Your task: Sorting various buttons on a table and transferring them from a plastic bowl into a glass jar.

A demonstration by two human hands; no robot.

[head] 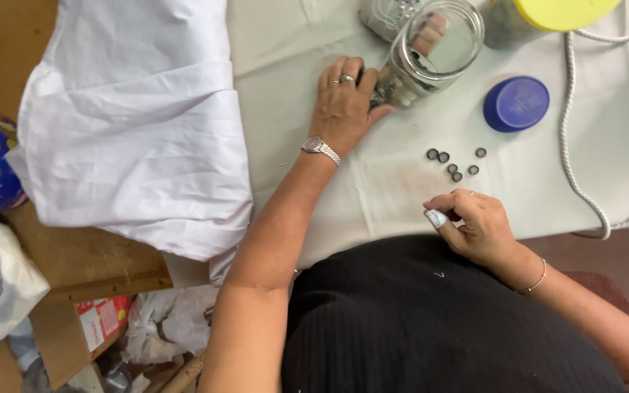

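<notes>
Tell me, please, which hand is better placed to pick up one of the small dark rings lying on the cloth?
The right hand, probably. It hovers just below the small dark rings, fingertips pinched and free to reach, though whether it already holds something is unclear. The left hand is spread against the tilted glass jar, farther away.

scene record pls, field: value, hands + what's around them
left hand: flat on the pale cloth, fingers against the tipped glass jar
right hand: fingers curled near the table edge; any held item is hidden
small dark rings: six loose on the cloth, between the hands
blue lid: lying on the cloth, right of the jar
yellow lid: on a container at top edge
white fabric: bunched to the left
white cord: looped along the right
</notes>
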